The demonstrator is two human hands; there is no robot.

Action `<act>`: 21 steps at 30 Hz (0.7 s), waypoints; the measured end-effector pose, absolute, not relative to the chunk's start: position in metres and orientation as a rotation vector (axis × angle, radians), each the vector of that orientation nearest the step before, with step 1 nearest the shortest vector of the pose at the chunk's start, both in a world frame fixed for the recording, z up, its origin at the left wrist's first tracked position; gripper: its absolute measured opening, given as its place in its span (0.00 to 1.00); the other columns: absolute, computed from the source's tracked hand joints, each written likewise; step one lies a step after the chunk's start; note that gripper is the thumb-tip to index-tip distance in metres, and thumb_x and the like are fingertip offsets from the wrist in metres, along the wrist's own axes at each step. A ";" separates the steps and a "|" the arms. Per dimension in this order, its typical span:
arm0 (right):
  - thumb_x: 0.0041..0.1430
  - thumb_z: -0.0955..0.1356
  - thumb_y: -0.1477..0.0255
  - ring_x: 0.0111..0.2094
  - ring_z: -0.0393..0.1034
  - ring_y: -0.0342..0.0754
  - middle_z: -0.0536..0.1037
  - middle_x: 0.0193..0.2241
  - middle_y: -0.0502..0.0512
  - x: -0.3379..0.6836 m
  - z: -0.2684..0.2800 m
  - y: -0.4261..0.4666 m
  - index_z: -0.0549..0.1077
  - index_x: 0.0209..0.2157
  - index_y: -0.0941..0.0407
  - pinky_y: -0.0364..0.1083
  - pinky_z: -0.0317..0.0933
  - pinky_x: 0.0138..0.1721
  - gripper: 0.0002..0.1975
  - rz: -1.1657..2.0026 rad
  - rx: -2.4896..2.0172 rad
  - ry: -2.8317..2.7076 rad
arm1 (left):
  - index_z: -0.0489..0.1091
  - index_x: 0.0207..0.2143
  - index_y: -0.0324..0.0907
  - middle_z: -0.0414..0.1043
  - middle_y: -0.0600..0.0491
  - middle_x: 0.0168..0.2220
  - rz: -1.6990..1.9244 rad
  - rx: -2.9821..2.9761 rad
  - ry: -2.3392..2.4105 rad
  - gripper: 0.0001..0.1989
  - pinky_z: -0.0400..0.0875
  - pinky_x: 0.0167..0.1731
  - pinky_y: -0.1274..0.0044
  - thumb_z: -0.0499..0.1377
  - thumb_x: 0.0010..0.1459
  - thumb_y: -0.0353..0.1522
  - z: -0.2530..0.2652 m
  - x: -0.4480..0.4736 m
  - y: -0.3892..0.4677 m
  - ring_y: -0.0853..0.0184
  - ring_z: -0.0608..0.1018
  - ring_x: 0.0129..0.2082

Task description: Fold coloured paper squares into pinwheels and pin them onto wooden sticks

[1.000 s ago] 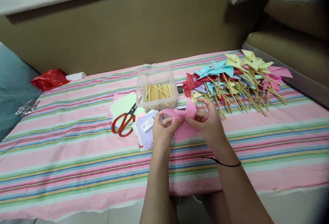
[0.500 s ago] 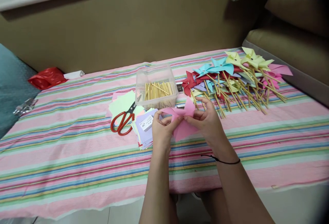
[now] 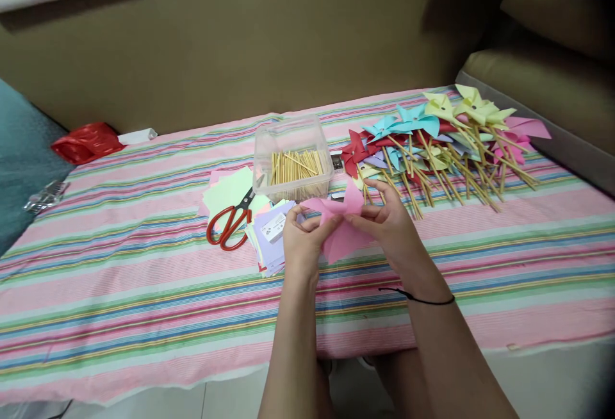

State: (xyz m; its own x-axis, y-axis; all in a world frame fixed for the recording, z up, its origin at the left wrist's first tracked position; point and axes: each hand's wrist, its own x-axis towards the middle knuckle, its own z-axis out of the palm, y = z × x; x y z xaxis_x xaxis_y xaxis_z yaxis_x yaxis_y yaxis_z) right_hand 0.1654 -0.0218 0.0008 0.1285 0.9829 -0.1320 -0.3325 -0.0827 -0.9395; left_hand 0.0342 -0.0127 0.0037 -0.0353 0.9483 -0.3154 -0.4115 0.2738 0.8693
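Observation:
A pink paper pinwheel is held above the cloth between both hands, its corners folded in toward the middle. My left hand is closed on its left side, thumb pressed near the centre. From the right, my right hand pinches it, the thumb meeting the left thumb at the middle. Just left of my left hand lies a stack of coloured paper sheets with a small white box on top. Red-handled scissors rest beside it, partly over pale green paper. Fingers behind the pinwheel are partly hidden.
A clear plastic box of short wooden sticks stands beyond my hands. Finished pinwheels on sticks are heaped at the right. A red plastic bag and a silvery packet lie at the left on the striped cloth.
Both hands keep nearly the same hold on the pink pinwheel. The view has shifted very slightly; nothing else has visibly moved.

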 end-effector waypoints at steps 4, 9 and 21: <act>0.37 0.78 0.68 0.26 0.76 0.51 0.78 0.23 0.45 0.165 0.000 -0.021 0.59 0.51 0.48 0.50 0.70 0.30 0.40 1.292 -1.119 -0.808 | 0.64 0.41 0.40 0.78 0.51 0.25 1.213 0.636 1.099 0.32 0.72 0.26 0.75 0.74 0.33 0.33 0.003 0.035 -0.013 0.65 0.78 0.22; 0.37 0.78 0.70 0.25 0.76 0.51 0.78 0.23 0.45 0.165 -0.003 -0.021 0.60 0.50 0.47 0.50 0.70 0.29 0.38 1.236 -1.136 -0.807 | 0.62 0.41 0.42 0.78 0.52 0.25 1.182 0.662 1.088 0.30 0.70 0.26 0.76 0.73 0.35 0.33 0.002 0.034 -0.013 0.67 0.77 0.20; 0.37 0.78 0.69 0.27 0.77 0.52 0.78 0.25 0.46 0.161 -0.005 -0.021 0.57 0.53 0.48 0.50 0.71 0.29 0.42 1.225 -1.165 -0.806 | 0.56 0.37 0.44 0.75 0.57 0.22 1.260 0.615 1.184 0.30 0.69 0.23 0.78 0.71 0.35 0.30 -0.001 0.036 -0.011 0.68 0.76 0.18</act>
State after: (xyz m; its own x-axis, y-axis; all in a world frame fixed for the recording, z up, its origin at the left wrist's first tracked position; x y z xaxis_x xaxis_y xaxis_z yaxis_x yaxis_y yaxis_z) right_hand 0.1612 -0.0208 -0.0052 0.2046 0.9718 -0.1170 -0.2774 -0.0571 -0.9591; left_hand 0.0362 -0.0113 -0.0014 -0.1199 0.9354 -0.3326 -0.3898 0.2638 0.8823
